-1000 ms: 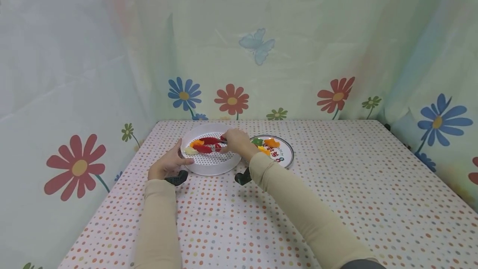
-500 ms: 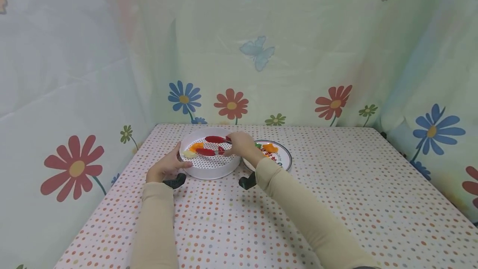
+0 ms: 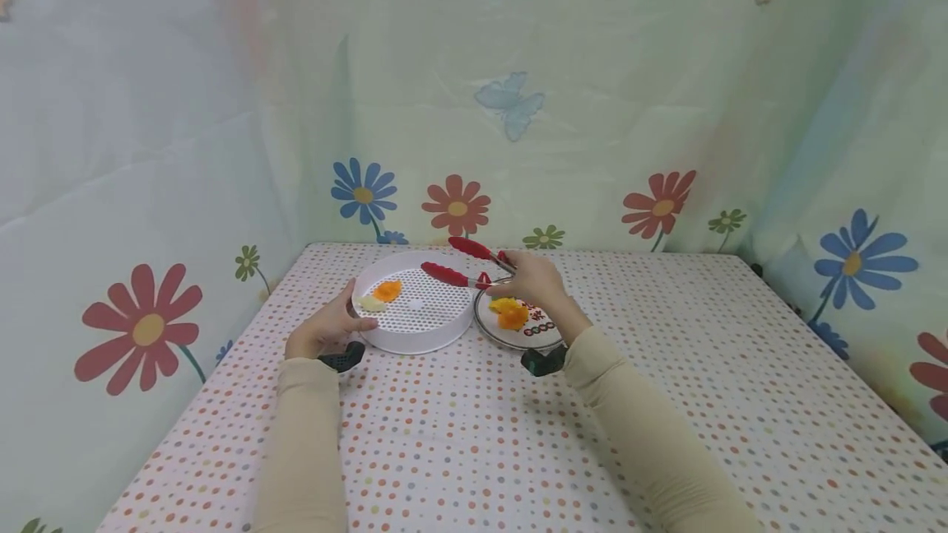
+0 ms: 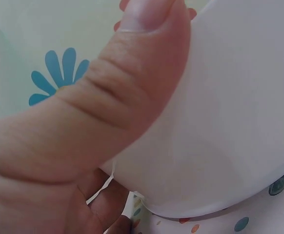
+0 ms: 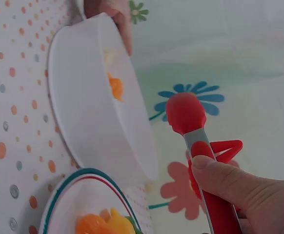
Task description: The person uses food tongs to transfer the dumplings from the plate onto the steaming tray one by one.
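Note:
In the head view, my left hand [image 3: 323, 326] holds the left side of a round white perforated basket [image 3: 418, 341], its thumb along the outer wall [image 4: 230, 112]. An orange piece [image 3: 388, 291] and a pale yellow piece [image 3: 372, 303] lie at the left inside it. My right hand [image 3: 535, 280] grips red-tipped tongs [image 3: 446, 274] above the gap between basket and plate. The tongs' arms stand apart with nothing between them. Below that hand sits a white plate [image 3: 550, 342] with orange [image 3: 513, 317] and yellow [image 3: 504, 304] pieces; a bit of green shows beside them.
A dotted cloth covers the table [image 3: 444, 434]. Flower-printed sheets [image 3: 415, 105] rise at the back and both sides. The plate stands close against the basket's right side. Dark wrist-camera mounts [image 3: 544, 360] hang near both wrists.
My right hand has lifted the tongs out of the basket and carried them right, toward the plate. The left hand still holds the basket, and the orange and pale pieces remain inside.

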`<action>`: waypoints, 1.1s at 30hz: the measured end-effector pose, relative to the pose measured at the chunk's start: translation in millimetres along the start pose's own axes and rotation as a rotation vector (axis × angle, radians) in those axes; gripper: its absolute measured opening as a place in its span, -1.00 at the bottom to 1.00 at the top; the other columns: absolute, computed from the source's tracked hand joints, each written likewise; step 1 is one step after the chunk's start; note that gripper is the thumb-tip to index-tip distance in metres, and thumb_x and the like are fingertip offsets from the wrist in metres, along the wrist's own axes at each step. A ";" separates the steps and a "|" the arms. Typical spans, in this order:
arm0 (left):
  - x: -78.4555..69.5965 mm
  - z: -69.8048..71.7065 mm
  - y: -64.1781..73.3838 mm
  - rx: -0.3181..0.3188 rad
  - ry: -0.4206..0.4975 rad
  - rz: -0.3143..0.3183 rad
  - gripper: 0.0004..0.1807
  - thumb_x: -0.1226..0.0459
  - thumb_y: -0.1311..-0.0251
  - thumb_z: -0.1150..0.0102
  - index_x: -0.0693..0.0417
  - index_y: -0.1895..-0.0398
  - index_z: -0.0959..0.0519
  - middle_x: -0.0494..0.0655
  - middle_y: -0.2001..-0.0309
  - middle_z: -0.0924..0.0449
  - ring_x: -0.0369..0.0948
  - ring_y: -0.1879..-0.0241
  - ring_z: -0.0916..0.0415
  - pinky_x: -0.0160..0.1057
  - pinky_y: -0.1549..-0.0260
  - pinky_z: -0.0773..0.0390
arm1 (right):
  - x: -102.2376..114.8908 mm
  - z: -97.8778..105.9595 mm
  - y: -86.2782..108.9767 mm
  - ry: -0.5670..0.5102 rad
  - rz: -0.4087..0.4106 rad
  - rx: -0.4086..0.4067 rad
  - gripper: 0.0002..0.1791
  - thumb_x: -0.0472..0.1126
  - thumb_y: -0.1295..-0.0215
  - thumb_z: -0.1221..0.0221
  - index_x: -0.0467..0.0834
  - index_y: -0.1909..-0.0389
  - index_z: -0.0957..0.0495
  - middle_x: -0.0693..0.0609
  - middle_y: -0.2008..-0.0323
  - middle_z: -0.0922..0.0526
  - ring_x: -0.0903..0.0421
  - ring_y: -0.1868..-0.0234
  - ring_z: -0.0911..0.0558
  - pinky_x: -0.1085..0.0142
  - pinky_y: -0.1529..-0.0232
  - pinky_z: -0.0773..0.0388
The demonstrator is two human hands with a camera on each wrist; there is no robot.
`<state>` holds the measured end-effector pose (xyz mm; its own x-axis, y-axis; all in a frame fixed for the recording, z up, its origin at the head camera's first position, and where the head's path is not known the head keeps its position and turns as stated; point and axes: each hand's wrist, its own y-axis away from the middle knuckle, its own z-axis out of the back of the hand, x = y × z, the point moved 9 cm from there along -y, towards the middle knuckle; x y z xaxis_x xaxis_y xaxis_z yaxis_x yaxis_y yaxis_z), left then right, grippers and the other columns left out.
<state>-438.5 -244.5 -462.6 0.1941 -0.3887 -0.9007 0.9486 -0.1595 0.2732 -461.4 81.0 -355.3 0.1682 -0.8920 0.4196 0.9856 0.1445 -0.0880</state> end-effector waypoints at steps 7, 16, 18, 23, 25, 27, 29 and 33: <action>9.1 8.2 6.8 0.003 0.023 0.005 0.41 0.13 0.03 -0.43 -0.31 -0.42 0.66 0.07 -0.53 0.48 0.22 -0.47 0.38 0.56 -0.09 0.02 | -47.2 13.3 7.4 -0.121 -0.074 -0.009 0.03 0.15 0.03 -0.39 -0.14 -0.43 -0.15 -0.20 -0.37 -0.29 -0.22 -0.35 -0.27 -0.14 -0.26 -0.32; 7.8 1.7 6.2 0.018 0.065 -0.046 0.37 0.18 -0.01 -0.40 -0.31 -0.43 0.64 0.03 -0.54 0.48 0.10 -0.50 0.45 0.52 -0.17 0.15 | -94.8 36.3 20.4 -0.129 -0.064 0.023 0.11 0.13 0.01 -0.39 -0.17 -0.47 -0.01 -0.28 -0.42 -0.14 -0.30 -0.41 -0.14 -0.23 -0.27 -0.23; 6.2 0.0 4.2 0.021 0.057 -0.052 0.38 0.17 0.01 -0.42 -0.31 -0.44 0.63 0.01 -0.54 0.48 0.08 -0.51 0.44 0.51 -0.18 0.13 | -111.5 47.8 22.4 -0.133 -0.078 0.003 0.14 0.16 0.01 -0.37 -0.18 -0.48 0.01 -0.29 -0.42 -0.12 -0.31 -0.41 -0.11 -0.24 -0.27 -0.21; 2.1 -0.3 -1.8 0.009 0.042 -0.040 0.42 0.08 0.11 -0.47 -0.36 -0.45 0.58 -0.03 -0.55 0.42 0.14 -0.50 0.39 0.55 -0.11 0.05 | -154.7 76.1 33.8 -0.154 -0.173 -0.057 0.21 0.27 0.02 -0.33 -0.16 -0.49 0.12 -0.34 -0.42 -0.07 -0.38 -0.38 -0.09 -0.34 -0.20 -0.21; 0.9 -0.1 -3.0 0.006 0.035 -0.029 0.42 0.06 0.11 -0.47 -0.38 -0.45 0.59 -0.02 -0.54 0.42 0.18 -0.49 0.37 0.56 -0.09 0.02 | -166.4 83.9 39.5 -0.172 -0.202 -0.075 0.21 0.28 0.01 -0.31 -0.14 -0.50 0.16 -0.37 -0.41 -0.06 -0.40 -0.35 -0.10 -0.35 -0.16 -0.26; -0.1 -0.5 -3.1 0.008 0.024 -0.023 0.40 0.07 0.07 -0.45 -0.38 -0.44 0.60 -0.02 -0.54 0.43 0.19 -0.49 0.36 0.56 -0.09 0.00 | -173.9 89.1 44.3 -0.191 -0.223 -0.094 0.21 0.28 0.00 -0.31 -0.12 -0.50 0.17 -0.38 -0.41 -0.07 -0.40 -0.33 -0.12 -0.33 -0.12 -0.30; -0.6 0.1 -2.6 0.005 0.016 -0.022 0.38 0.09 0.04 -0.44 -0.37 -0.44 0.61 -0.02 -0.54 0.44 0.17 -0.49 0.37 0.55 -0.11 0.00 | -177.5 92.8 47.9 -0.204 -0.236 -0.126 0.17 0.27 -0.02 -0.30 -0.12 -0.49 0.14 -0.38 -0.39 -0.11 -0.39 -0.30 -0.15 -0.31 -0.10 -0.34; -3.0 -1.2 -1.9 0.024 0.011 -0.048 0.35 0.13 -0.02 -0.40 -0.34 -0.44 0.62 -0.01 -0.54 0.48 0.12 -0.50 0.43 0.54 -0.13 0.07 | -180.0 98.4 53.5 -0.226 -0.277 -0.222 0.05 0.21 -0.09 -0.28 -0.15 -0.47 0.00 -0.36 -0.33 -0.26 -0.33 -0.24 -0.25 -0.24 -0.08 -0.36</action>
<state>-440.6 -242.0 -460.9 0.1513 -0.3700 -0.9166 0.9508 -0.1991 0.2373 -437.2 291.5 -346.6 -0.0786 -0.7643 0.6400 0.9705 -0.2054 -0.1261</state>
